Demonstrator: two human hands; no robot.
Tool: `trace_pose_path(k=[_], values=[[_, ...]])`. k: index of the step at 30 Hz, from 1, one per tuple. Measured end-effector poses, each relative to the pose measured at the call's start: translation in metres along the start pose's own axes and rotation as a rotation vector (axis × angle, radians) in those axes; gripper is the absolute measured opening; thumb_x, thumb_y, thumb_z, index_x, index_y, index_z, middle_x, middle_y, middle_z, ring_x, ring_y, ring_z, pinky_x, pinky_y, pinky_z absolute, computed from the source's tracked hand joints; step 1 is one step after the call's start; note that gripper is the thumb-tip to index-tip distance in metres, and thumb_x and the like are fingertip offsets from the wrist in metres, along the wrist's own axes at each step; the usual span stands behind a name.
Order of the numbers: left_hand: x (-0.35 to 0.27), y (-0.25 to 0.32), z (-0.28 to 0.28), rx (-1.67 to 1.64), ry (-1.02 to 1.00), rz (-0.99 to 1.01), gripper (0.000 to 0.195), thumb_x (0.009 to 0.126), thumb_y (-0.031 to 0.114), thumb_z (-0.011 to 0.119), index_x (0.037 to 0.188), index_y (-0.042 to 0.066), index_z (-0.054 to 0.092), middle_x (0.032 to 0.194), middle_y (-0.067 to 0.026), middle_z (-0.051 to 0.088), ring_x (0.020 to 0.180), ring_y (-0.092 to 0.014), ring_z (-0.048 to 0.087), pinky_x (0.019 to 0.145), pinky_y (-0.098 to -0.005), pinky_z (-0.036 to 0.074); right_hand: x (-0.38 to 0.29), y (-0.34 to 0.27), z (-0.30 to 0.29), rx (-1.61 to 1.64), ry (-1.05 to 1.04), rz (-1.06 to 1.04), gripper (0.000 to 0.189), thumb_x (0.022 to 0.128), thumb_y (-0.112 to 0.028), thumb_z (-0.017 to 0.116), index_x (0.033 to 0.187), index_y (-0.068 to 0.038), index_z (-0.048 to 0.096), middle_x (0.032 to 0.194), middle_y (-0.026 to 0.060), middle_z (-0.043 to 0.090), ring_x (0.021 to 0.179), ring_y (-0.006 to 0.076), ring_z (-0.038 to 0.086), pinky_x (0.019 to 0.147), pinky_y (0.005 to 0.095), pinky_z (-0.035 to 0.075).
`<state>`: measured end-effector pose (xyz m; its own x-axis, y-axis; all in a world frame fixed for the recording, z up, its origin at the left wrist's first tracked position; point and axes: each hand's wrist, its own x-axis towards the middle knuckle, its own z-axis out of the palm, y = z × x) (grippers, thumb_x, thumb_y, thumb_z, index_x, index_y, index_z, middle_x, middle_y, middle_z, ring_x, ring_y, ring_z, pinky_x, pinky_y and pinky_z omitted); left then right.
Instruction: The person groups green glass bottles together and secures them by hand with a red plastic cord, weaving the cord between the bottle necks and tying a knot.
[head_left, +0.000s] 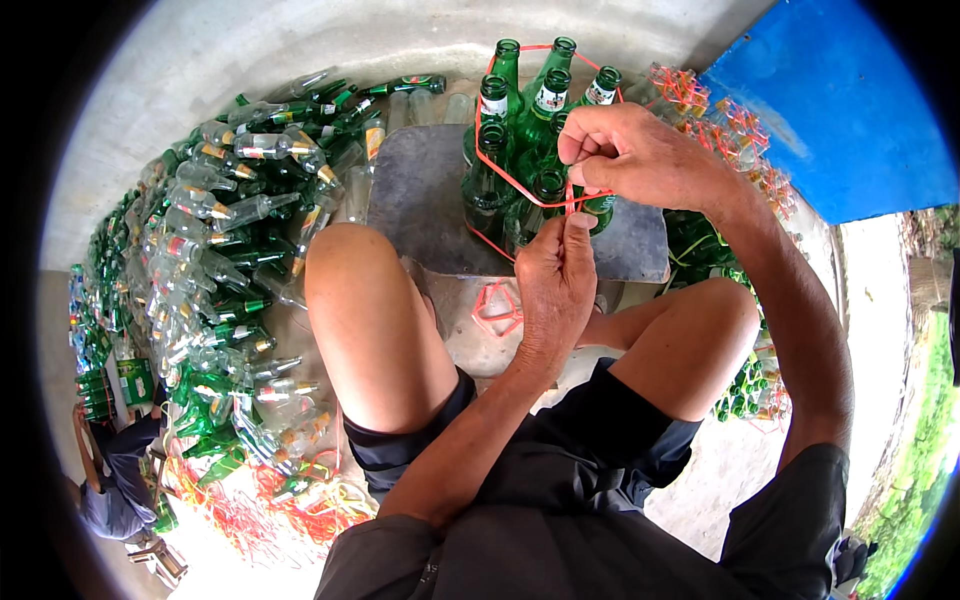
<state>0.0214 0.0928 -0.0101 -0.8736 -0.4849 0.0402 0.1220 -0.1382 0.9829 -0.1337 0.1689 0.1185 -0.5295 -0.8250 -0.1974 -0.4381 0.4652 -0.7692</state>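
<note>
Several green glass bottles (491, 180) stand upright in a tight cluster on a dark board (420, 202). Around the necks runs a loop of flat red plastic strapping (513, 177); a lower strand of it crosses near the bottle bases. My left hand (559, 270) pinches the strap between thumb and forefinger at the near side of the cluster. Just above it, my right hand (630, 154) has thumb and fingertips together at the upper end of the same strap. That hand hides part of the right-hand bottles.
Clear and green bottles lie in a large pile (232, 217) on the left. Tangled red strapping (277, 502) covers the floor behind it. A red strap loop (497, 307) lies below the board. Strapped bundles (742, 135) stand by a blue panel (832, 112). Another person (116, 480) sits far left.
</note>
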Motion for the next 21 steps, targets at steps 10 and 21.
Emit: trace_pose_path(k=[10, 21], values=[[0.0, 0.014, 0.009, -0.148, -0.048, -0.135, 0.034, 0.116, 0.028, 0.058, 0.111, -0.003, 0.073, 0.069, 0.0034, 0.052, 0.061, -0.005, 0.046, 0.053, -0.0271, 0.04, -0.006, 0.008, 0.001, 0.192, 0.166, -0.015, 0.019, 0.095, -0.005, 0.072, 0.11, 0.006, 0.068, 0.093, 0.0087, 0.073, 0.085, 0.0119, 0.07, 0.072, 0.0299, 0.056], [0.008, 0.004, 0.01, -0.193, -0.064, -0.131, 0.04, 0.117, 0.032, 0.055, 0.113, -0.003, 0.073, 0.073, 0.0007, 0.058, 0.061, -0.006, 0.052, 0.054, -0.0262, 0.045, -0.008, 0.016, 0.013, 0.335, 0.354, -0.014, 0.02, 0.095, -0.002, 0.073, 0.114, 0.004, 0.068, 0.098, 0.0081, 0.073, 0.087, 0.013, 0.071, 0.071, 0.0286, 0.057]])
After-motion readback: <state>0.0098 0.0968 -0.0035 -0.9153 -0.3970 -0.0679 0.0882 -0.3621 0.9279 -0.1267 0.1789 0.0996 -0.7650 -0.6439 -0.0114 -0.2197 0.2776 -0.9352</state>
